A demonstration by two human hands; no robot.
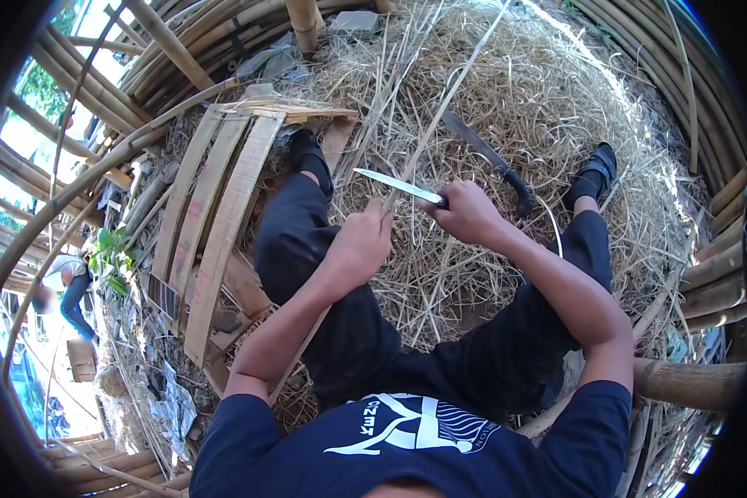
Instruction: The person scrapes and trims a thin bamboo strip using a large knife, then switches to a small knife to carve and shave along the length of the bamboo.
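My right hand (466,213) is closed around the dark handle of a knife (397,183), whose pale blade points left. A long, thin bamboo strip (452,91) slants down from the top of the view, and my left hand (359,242) is wrapped round it. The blade crosses the strip just beyond my left fingers; whether it touches cannot be made out. On the shavings past my right hand lies a machete (483,146) with a dark handle. Part of the strip is hidden under my left hand and forearm.
Bamboo shavings (440,290) cover the ground between my legs. A slatted wooden crate (245,224) stands by my left leg. Bamboo poles (622,50) line both sides, and a thick pole (689,383) lies near my right elbow. Another person (75,290) bends down at far left.
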